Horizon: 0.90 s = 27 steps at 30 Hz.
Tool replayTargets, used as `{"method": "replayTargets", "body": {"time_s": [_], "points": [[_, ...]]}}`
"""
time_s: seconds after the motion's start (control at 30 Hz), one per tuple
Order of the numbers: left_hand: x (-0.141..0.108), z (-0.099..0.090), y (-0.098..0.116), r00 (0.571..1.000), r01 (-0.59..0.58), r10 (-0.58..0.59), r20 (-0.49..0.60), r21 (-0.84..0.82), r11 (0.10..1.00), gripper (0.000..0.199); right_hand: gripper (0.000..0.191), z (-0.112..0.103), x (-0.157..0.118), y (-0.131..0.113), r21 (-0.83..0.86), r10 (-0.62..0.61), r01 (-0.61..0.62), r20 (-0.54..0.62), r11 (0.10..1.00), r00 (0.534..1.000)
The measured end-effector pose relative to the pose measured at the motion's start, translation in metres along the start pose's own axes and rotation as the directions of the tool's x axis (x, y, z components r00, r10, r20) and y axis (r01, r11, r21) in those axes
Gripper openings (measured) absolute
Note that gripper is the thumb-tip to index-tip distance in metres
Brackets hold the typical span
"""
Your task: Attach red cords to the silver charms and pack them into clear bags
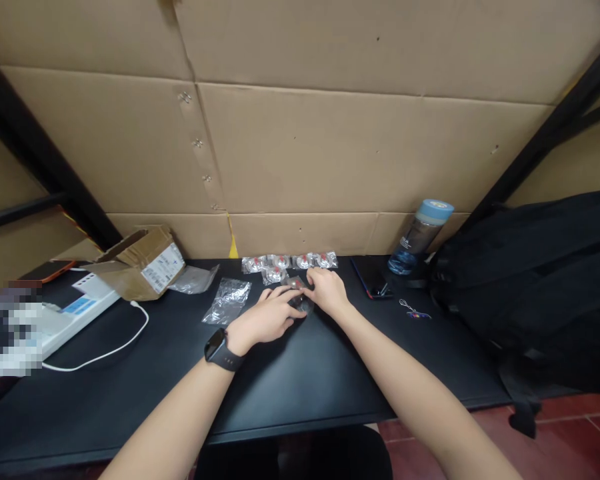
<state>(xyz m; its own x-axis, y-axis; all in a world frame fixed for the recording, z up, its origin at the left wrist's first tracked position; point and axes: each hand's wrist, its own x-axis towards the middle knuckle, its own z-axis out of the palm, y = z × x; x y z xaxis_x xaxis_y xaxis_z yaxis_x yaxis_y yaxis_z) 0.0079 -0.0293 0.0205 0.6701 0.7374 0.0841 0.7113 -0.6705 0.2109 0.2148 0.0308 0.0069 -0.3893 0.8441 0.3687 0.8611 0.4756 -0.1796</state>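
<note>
On the black table, a small clear plastic packet (305, 305) lies between my two hands. It seems to have a round, shiny thing with a red mark inside, partly hidden by fingers. My left hand (267, 315), with a black watch on the wrist, holds the packet's left side with fingers and thumb. My right hand (329, 291) has its fingers curled at the packet's upper right edge, thumb against it. Just beyond, several similar packets (275, 275) with round silvery pieces and red marks lie in a cluster. A flat clear plastic bag (229, 301) rests left of my left hand.
An open cardboard box (143, 263), another plastic bag (195, 280) and a white power strip (77, 319) with a cable are left. To the right are a dark phone (371, 277), a charm (415, 312), a blue-lidded bottle (420, 237) and a black backpack (540, 287). Cardboard walls the back.
</note>
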Motion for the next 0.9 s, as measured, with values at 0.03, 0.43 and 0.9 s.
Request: {"method": "replayTargets", "body": {"time_s": [0.03,0.43,0.9], "points": [[0.001,-0.002,-0.002,1.000,-0.005,0.004,-0.026,-0.009,1.000,0.045,0.020,-0.001,0.000,0.002,0.061,-0.023,0.022,0.006,0.998,1.000],[0.014,0.003,-0.012,0.919,0.218,-0.234,-0.318,-0.086,0.972,0.005,0.019,-0.003,-0.008,0.027,0.397,-0.286,0.249,0.036,0.883,0.957],[0.021,0.013,-0.019,0.809,0.421,-0.517,-0.279,-0.339,0.841,0.043,0.047,0.004,-0.009,0.020,0.541,0.022,-0.076,0.105,0.838,0.994]]}}
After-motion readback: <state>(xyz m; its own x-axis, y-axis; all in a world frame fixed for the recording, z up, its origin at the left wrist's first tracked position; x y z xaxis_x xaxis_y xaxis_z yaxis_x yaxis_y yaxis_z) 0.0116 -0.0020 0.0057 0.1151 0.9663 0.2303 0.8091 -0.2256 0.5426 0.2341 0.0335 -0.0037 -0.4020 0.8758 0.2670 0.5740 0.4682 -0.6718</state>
